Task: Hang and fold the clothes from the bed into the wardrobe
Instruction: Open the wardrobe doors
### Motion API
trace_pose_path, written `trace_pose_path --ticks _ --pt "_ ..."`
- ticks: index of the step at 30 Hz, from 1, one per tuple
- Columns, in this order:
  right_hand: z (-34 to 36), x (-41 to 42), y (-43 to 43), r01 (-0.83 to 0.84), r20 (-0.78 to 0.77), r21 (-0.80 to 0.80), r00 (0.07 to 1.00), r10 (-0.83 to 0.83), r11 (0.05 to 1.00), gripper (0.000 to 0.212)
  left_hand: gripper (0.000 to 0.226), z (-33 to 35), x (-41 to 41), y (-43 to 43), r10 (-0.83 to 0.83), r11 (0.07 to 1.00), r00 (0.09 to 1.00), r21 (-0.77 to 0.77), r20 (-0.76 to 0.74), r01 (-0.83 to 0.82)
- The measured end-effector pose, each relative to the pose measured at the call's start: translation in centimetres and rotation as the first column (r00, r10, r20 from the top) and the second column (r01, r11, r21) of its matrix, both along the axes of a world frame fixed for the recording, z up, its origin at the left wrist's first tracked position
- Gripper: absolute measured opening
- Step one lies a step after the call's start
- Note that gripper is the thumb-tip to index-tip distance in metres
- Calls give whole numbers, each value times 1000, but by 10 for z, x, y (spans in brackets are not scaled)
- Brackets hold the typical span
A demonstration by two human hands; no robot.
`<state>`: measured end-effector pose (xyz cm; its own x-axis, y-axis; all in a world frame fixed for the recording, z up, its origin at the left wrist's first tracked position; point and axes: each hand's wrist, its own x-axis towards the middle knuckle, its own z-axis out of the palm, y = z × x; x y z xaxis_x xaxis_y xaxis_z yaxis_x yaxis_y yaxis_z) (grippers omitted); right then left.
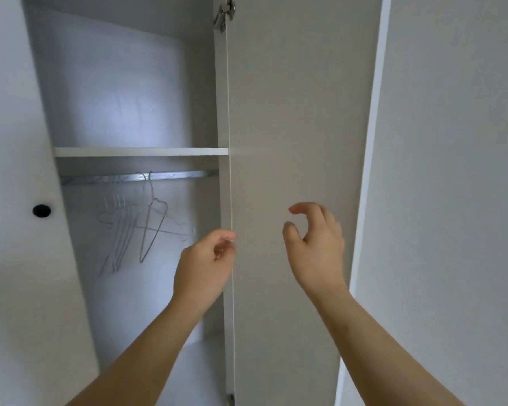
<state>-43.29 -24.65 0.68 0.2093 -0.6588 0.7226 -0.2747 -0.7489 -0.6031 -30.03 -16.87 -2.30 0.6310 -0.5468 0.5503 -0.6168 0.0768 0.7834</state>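
Wardrobe door (299, 112) edge beside left hand (206, 259), right hand (314, 244) before its face; both loosely curled, empty.

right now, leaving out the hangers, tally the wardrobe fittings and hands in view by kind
shelf: 1
hanging rail: 1
door hinges: 2, top and bottom
black round knob or hole: 1
hands: 2, left hand and right hand
total: 7
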Motion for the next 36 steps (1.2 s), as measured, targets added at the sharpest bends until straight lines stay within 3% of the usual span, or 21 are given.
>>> trace_pose_path --ticks 5,10,14,20,24,32,36 --pt "-11 78 21 -191 -91 119 975 202 974 26 32 3 74 52 234 972 972 9 30 -235" --pt "-17 165 61 -383 -30 176 919 394 907 30 27 5 148 116 514 853 823 -45 242 -519" --pt "-19 224 87 -465 -22 209 877 480 860 29 38 10 210 142 592 784 767 46 245 -620" --pt "-29 276 105 -448 -1 218 888 460 867 26 59 21 287 136 463 781 794 243 394 -576" --pt "-43 289 109 -390 -59 261 906 418 883 27 58 20 315 123 344 804 826 315 448 -505" --pt "-57 284 110 -351 -108 328 909 403 877 28 31 23 309 116 421 816 817 229 395 -531" --pt "-57 285 118 -437 -56 328 876 479 838 23 19 14 272 136 499 840 787 22 362 -542"
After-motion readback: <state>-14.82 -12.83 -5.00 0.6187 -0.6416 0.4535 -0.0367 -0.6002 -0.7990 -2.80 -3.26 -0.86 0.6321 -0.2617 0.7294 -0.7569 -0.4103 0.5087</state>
